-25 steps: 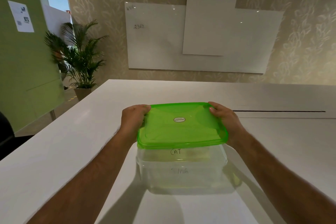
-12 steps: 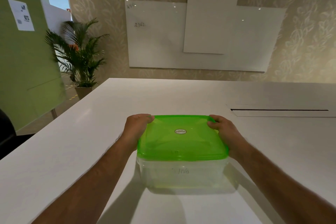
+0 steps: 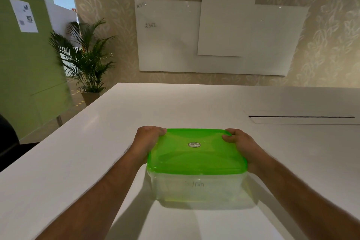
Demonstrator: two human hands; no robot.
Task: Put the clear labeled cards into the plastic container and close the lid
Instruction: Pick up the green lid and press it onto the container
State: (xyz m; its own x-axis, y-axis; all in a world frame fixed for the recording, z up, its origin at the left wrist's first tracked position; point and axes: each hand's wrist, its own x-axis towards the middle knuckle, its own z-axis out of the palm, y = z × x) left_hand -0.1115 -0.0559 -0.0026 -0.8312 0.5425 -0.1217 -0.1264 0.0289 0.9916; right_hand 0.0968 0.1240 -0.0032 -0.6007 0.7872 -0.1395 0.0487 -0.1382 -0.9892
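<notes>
I have the green lid (image 3: 196,150) laid flat over the plastic container (image 3: 198,189), which stands on the white table (image 3: 97,142) directly in front of me, near its front edge. My left hand (image 3: 147,142) grips the lid's far-left corner, fingers curled over the rim; my right hand (image 3: 238,142) grips the far-right corner, thumb on top of the lid and the other fingers hidden behind the edge. I judge this two-corner hold to serve alignment: with both far corners pinned, the lid rim can be registered on the container rim before it is pressed down. Whether the rim has snapped home all round I cannot tell; the near edge appears level with the container top. The lid is translucent green plastic, smooth and glossy, a rounded rectangle with a shallow raised panel and a small oval sticker (image 3: 194,144) near its centre. The container is clear, slightly cloudy plastic with rounded corners and walls tapering toward the base. Faint handwriting (image 3: 195,184) shows through the front wall; I take this to be a labeled card inside, though the cards themselves are too transparent to make out.
</notes>
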